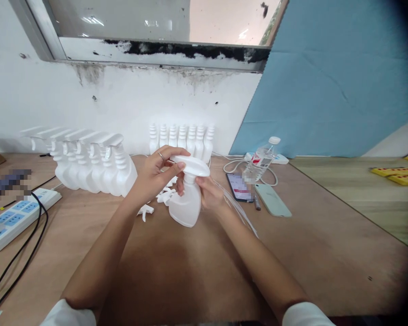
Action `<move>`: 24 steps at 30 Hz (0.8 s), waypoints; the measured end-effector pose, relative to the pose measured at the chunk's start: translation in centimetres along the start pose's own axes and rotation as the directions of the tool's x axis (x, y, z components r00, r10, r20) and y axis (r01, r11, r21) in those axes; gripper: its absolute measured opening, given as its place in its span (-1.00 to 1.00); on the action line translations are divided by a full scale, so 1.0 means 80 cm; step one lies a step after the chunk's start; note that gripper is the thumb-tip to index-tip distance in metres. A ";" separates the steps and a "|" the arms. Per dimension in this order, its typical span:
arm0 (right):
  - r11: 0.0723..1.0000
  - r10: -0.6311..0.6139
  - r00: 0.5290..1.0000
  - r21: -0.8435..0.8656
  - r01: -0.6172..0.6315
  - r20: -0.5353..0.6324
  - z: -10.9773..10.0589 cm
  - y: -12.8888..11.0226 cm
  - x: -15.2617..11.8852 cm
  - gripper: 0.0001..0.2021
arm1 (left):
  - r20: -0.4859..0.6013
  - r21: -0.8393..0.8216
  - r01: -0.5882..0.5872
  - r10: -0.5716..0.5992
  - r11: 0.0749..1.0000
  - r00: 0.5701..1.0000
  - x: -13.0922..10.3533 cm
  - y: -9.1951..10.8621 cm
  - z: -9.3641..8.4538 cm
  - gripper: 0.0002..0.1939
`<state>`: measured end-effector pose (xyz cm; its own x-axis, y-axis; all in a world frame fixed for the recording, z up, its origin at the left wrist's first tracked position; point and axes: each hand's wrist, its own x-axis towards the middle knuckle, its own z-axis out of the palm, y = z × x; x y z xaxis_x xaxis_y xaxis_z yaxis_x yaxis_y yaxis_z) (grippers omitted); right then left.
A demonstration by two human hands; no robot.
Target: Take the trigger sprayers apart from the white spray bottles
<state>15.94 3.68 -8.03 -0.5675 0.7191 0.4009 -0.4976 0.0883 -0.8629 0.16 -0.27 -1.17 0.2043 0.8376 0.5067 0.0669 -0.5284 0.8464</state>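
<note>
A white spray bottle [186, 206] is held tilted above the table between my two hands. My left hand [161, 170] grips its white spray head [193, 166] from the left, thumb and fingers pressed on it. At the bottle's neck, on the right side, my right hand [209, 192] is closed around it. Small white trigger pieces [145, 211] lie on the table just behind and left of the bottle. To the left stands a row of white spray bottles with heads [91, 170]. Behind my hands, against the wall, is a row of white bottles without heads [192, 138].
On the brown table [326, 262], a clear water bottle [258, 160], a dark phone [238, 186] and a pale green phone [274, 200] sit to the right. White cables [240, 210] run beside my right forearm. A power strip [20, 217] with black cords lies at left.
</note>
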 end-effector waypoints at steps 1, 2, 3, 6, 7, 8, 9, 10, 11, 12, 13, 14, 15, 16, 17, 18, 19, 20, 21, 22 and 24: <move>1.000 -0.004 1.000 0.001 0.004 -0.001 0.001 0.000 0.000 -0.58 | -0.004 0.031 -0.009 0.009 0.999 1.000 0.000 0.000 -0.001 -0.77; 1.000 -0.007 1.000 0.003 0.007 0.000 0.001 0.000 0.000 -0.57 | -0.008 0.060 -0.018 0.019 0.998 1.000 0.000 0.001 -0.002 -0.78; 1.000 -0.008 1.000 0.006 0.007 0.003 0.002 0.000 0.000 -0.57 | -0.011 0.086 -0.028 0.029 0.996 1.000 0.000 0.001 -0.002 -0.78; 1.000 -0.018 1.000 0.007 0.018 -0.005 0.004 0.000 0.000 -0.60 | -0.003 0.106 -0.043 0.043 0.993 0.999 0.000 0.002 -0.004 -0.79; 1.000 -0.028 1.000 0.002 0.028 -0.014 0.006 0.000 0.000 -0.62 | 0.002 0.097 -0.043 0.043 0.994 0.999 0.000 0.002 -0.005 -0.80; 0.999 -0.034 0.999 -0.010 0.034 -0.023 0.007 0.000 0.000 -0.64 | 0.005 0.088 -0.043 0.043 0.995 0.999 0.001 0.002 -0.006 -0.80; 0.999 -0.038 0.999 -0.029 0.037 -0.033 0.008 0.000 0.000 -0.65 | 0.007 0.082 -0.042 0.041 0.996 0.999 0.001 0.002 -0.006 -0.80; 0.998 -0.040 0.998 -0.051 0.037 -0.044 0.009 0.000 -0.001 -0.66 | 0.009 0.080 -0.040 0.040 0.996 0.999 0.001 0.002 -0.006 -0.81; 0.997 -0.040 0.998 -0.074 0.036 -0.055 0.010 -0.001 -0.001 -0.67 | 0.009 0.081 -0.041 0.040 0.996 0.999 0.001 0.002 -0.007 -0.81; 0.995 -0.040 0.997 -0.092 0.034 -0.064 0.011 -0.001 -0.001 -0.67 | 0.010 0.083 -0.040 0.039 0.996 0.999 0.002 0.002 -0.007 -0.81; 0.995 -0.040 0.997 -0.099 0.033 -0.068 0.012 -0.002 -0.001 -0.66 | 0.013 0.082 -0.038 0.037 0.996 0.999 0.002 0.002 -0.007 -0.81; 0.995 -0.042 0.997 -0.093 0.035 -0.068 0.012 -0.002 -0.001 -0.65 | 0.016 0.078 -0.037 0.035 0.996 0.999 0.002 0.002 -0.008 -0.80; 0.996 -0.044 0.997 -0.078 0.039 -0.063 0.013 -0.003 -0.001 -0.63 | 0.020 0.071 -0.036 0.035 0.997 0.999 0.002 0.002 -0.008 -0.80; 0.997 -0.043 0.997 -0.066 0.039 -0.057 0.013 -0.003 -0.001 -0.61 | 0.024 0.063 -0.035 0.033 0.997 0.999 0.002 0.001 -0.008 -0.79; 0.997 -0.045 0.998 -0.065 0.041 -0.054 0.014 -0.004 -0.001 -0.61 | 0.028 0.057 -0.032 0.030 0.998 0.999 0.002 0.001 -0.008 -0.78; 0.996 -0.047 0.997 -0.084 0.042 -0.057 0.014 -0.005 -0.001 -0.63 | 0.028 0.057 -0.031 0.029 0.998 0.999 0.002 0.001 -0.009 -0.78; 0.992 -0.052 0.996 -0.120 0.044 -0.065 0.015 -0.005 0.000 -0.66 | 0.025 0.062 -0.032 0.031 0.998 0.999 0.002 0.000 -0.009 -0.77; 0.985 -0.058 0.996 -0.164 0.046 -0.073 0.016 -0.006 0.000 -0.69 | 0.023 0.072 -0.034 0.033 0.997 0.999 0.002 0.000 -0.009 -0.77; 0.979 -0.064 0.995 -0.198 0.048 -0.076 0.017 -0.006 0.000 -0.71 | 0.021 0.082 -0.036 0.034 0.996 0.999 0.001 0.000 -0.010 -0.77; 0.977 -0.069 0.995 -0.208 0.053 -0.072 0.018 -0.007 0.001 -0.71 | 0.020 0.087 -0.036 0.034 0.996 0.999 0.001 0.000 -0.010 -0.78; 0.983 -0.072 0.995 -0.172 0.060 -0.062 0.020 -0.007 0.001 -0.67 | 0.027 0.079 -0.031 0.029 0.996 0.999 0.001 0.001 -0.010 -0.78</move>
<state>15.12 2.55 -6.99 -0.4883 0.7525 0.4420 -0.4109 0.2486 -0.8771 -0.62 -0.13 -0.93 0.2323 0.8178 0.5265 0.1377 -0.5635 0.8145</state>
